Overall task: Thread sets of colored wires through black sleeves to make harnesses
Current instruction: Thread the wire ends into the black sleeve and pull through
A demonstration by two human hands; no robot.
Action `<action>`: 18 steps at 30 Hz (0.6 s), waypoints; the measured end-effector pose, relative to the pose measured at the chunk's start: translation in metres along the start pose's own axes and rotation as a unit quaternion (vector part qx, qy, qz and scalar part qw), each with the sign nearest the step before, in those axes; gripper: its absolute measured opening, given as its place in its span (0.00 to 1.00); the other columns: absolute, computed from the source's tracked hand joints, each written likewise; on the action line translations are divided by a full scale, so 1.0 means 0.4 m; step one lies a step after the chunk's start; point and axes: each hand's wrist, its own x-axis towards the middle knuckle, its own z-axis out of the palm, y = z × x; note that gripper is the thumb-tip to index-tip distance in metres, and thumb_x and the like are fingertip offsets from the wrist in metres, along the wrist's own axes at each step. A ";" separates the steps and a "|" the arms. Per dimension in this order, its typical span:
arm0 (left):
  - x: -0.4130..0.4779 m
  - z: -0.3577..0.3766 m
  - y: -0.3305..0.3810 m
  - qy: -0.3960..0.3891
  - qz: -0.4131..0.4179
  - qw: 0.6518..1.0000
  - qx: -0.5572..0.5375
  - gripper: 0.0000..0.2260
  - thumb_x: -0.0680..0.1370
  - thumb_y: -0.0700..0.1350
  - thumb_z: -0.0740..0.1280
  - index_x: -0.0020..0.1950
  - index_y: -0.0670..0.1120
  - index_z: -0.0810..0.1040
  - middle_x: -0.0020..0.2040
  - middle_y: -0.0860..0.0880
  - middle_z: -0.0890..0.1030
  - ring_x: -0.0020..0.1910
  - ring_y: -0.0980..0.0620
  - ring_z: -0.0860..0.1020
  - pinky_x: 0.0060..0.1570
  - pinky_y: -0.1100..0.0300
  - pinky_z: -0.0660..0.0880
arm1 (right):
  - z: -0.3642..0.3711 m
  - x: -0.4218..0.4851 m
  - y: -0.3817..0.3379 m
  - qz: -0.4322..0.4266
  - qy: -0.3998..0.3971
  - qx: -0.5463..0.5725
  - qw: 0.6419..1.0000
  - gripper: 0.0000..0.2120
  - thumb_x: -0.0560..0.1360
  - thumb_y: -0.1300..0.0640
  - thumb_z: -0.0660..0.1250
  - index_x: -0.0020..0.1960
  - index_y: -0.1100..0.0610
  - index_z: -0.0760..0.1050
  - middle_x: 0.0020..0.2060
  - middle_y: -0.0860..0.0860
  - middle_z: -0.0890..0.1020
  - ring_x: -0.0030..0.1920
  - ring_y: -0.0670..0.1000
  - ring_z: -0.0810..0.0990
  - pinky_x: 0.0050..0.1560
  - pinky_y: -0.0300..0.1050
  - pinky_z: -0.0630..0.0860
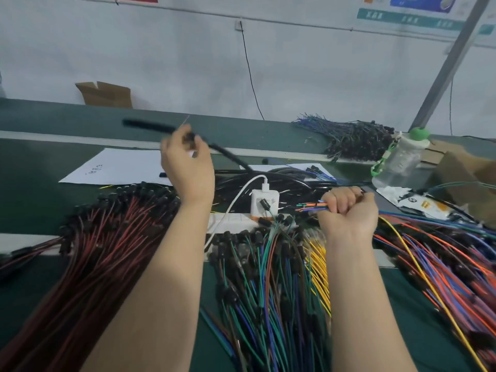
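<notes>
Nearest, 4 heaps of wires are lying on the green table: red wires at left, green and blue wires in the middle, yellow wires just beside them, orange and purple wires at right. Above them, the right hand is clenching a set of colored wires, their ends pointing left. A white charger is sitting between the hands. The left hand is hovering higher, its fingers pinching a blurred black sleeve held above a paper sheet. Farther back, a dark wire bundle and a bottle are resting.
</notes>
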 end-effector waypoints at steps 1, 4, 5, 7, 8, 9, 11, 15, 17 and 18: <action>0.003 -0.022 0.047 0.013 0.060 0.998 -0.028 0.10 0.78 0.38 0.64 0.57 0.45 0.78 0.52 0.50 0.74 0.41 0.65 0.77 0.47 0.71 0.74 | 0.005 -0.016 -0.002 -0.002 -0.004 -0.005 1.000 0.22 0.84 0.55 0.48 0.31 0.55 0.61 0.20 0.47 0.57 0.18 0.47 0.55 0.20 0.38 0.50; -0.023 -0.093 0.167 0.008 0.105 0.987 -0.124 0.08 0.77 0.39 0.64 0.54 0.49 0.76 0.52 0.50 0.76 0.43 0.63 0.77 0.47 0.59 0.78 | 0.022 -0.082 -0.003 0.005 -0.021 -0.052 0.998 0.22 0.85 0.51 0.47 0.36 0.57 0.68 0.20 0.47 0.58 0.18 0.45 0.55 0.21 0.36 0.49; -0.042 -0.117 0.195 0.000 0.092 0.984 -0.152 0.08 0.77 0.38 0.64 0.54 0.48 0.75 0.53 0.47 0.78 0.44 0.58 0.79 0.48 0.55 0.79 | 0.026 -0.109 -0.004 0.014 -0.029 -0.079 0.996 0.23 0.84 0.49 0.46 0.39 0.58 0.71 0.20 0.46 0.60 0.17 0.45 0.55 0.21 0.36 0.49; -0.095 -0.171 0.236 -0.022 0.055 0.980 -0.192 0.07 0.77 0.37 0.64 0.54 0.45 0.76 0.50 0.43 0.79 0.44 0.49 0.80 0.49 0.50 0.79 | 0.023 -0.169 -0.006 0.036 -0.044 -0.148 0.987 0.24 0.83 0.44 0.47 0.46 0.59 0.75 0.22 0.48 0.66 0.17 0.44 0.55 0.20 0.34 0.50; -0.123 -0.197 0.247 -0.034 0.033 0.977 -0.210 0.07 0.77 0.36 0.64 0.53 0.44 0.76 0.46 0.45 0.79 0.42 0.51 0.80 0.47 0.51 0.79 | 0.017 -0.200 -0.007 0.045 -0.050 -0.185 0.980 0.24 0.83 0.43 0.49 0.49 0.59 0.74 0.25 0.50 0.70 0.17 0.43 0.56 0.18 0.33 0.51; -0.153 -0.224 0.252 -0.044 0.007 0.974 -0.221 0.07 0.77 0.35 0.64 0.52 0.43 0.76 0.43 0.47 0.78 0.37 0.56 0.79 0.44 0.55 0.80 | 0.007 -0.232 -0.008 0.054 -0.057 -0.217 0.973 0.22 0.81 0.41 0.51 0.49 0.59 0.74 0.28 0.51 0.72 0.16 0.42 0.56 0.17 0.33 0.52; -0.207 -0.278 0.244 -0.059 -0.055 0.974 -0.212 0.07 0.76 0.33 0.63 0.50 0.43 0.76 0.39 0.48 0.76 0.30 0.61 0.77 0.37 0.63 0.78 | -0.019 -0.294 -0.011 0.061 -0.077 -0.254 0.962 0.17 0.80 0.42 0.57 0.48 0.56 0.72 0.29 0.52 0.74 0.16 0.41 0.56 0.16 0.32 0.52; -0.291 -0.387 0.196 -0.059 -0.205 0.942 -0.258 0.07 0.76 0.32 0.63 0.50 0.42 0.73 0.38 0.47 0.74 0.25 0.62 0.76 0.32 0.68 0.76 | -0.091 -0.402 -0.040 0.013 -0.104 -0.342 0.934 0.08 0.80 0.58 0.62 0.42 0.57 0.72 0.24 0.47 0.74 0.16 0.41 0.58 0.16 0.32 0.52; -0.330 -0.422 0.179 -0.049 -0.263 0.900 -0.343 0.13 0.77 0.31 0.64 0.59 0.42 0.69 0.41 0.45 0.75 0.28 0.60 0.78 0.34 0.69 0.76 | -0.130 -0.437 -0.046 0.003 -0.104 -0.384 0.917 0.11 0.79 0.60 0.62 0.38 0.58 0.70 0.22 0.47 0.74 0.16 0.41 0.57 0.17 0.32 0.53; -0.351 -0.430 0.171 -0.049 -0.285 0.876 -0.386 0.19 0.77 0.32 0.65 0.65 0.42 0.65 0.43 0.44 0.76 0.29 0.59 0.79 0.35 0.68 0.76 | -0.145 -0.452 -0.045 0.007 -0.104 -0.391 0.914 0.12 0.79 0.60 0.62 0.37 0.58 0.70 0.22 0.48 0.75 0.15 0.41 0.57 0.17 0.32 0.53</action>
